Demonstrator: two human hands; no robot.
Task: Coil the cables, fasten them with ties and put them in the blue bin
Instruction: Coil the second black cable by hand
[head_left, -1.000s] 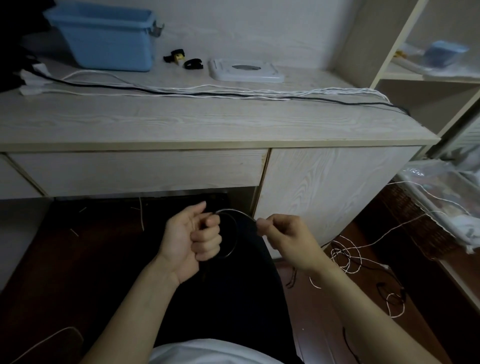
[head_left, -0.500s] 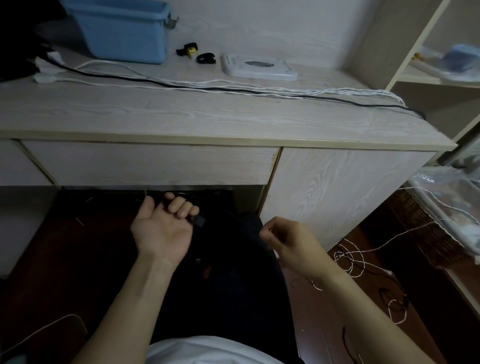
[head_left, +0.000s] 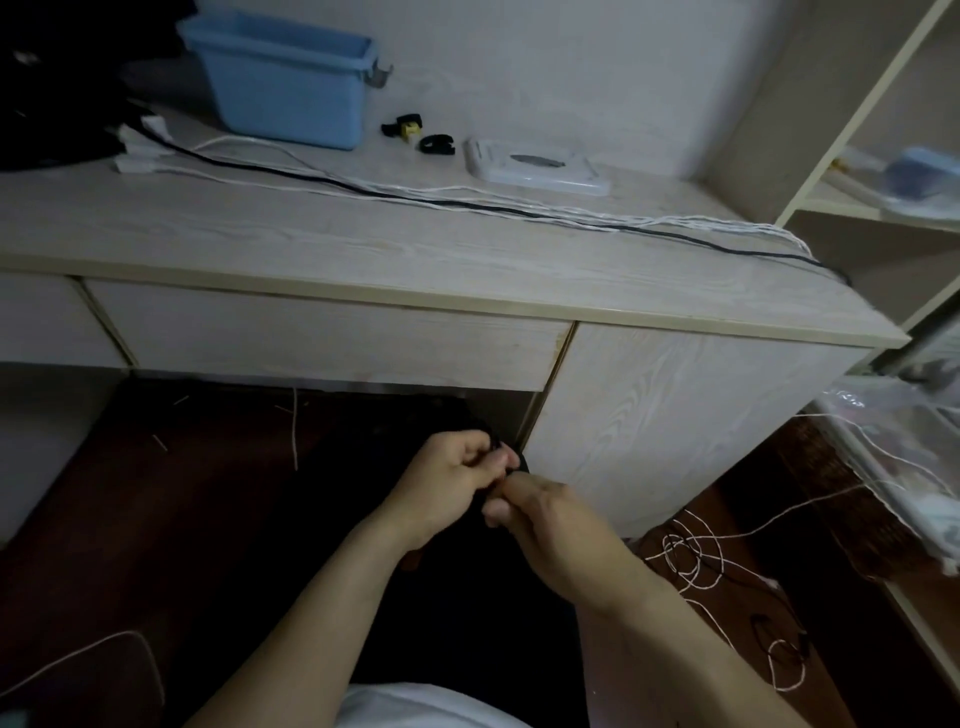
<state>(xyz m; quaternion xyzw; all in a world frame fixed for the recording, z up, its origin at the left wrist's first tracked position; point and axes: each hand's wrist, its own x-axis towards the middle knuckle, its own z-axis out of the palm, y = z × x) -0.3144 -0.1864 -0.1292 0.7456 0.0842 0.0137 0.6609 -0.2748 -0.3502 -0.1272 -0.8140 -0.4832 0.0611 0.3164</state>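
My left hand (head_left: 447, 480) and my right hand (head_left: 550, 525) meet over my lap, just below the desk's front edge. Both have curled fingers pinching a small dark cable bundle (head_left: 515, 460). Only a black bit of it shows between the fingertips; the rest is lost against my dark trousers. The blue bin (head_left: 291, 78) stands at the back left of the desk (head_left: 311, 249). Several long white cables and one black cable (head_left: 467, 203) lie stretched across the desk. Two black ties (head_left: 435, 144) lie beside the bin.
A flat white box (head_left: 535, 166) lies at the back of the desk. Loose white cable (head_left: 691, 556) is tangled on the floor to my right. Shelves (head_left: 857, 208) rise on the right, with a basket of clutter (head_left: 893, 457) below.
My left hand swung right and my right hand came in to meet it, so both now pinch the dark bundle. The camera has turned a little to the left.
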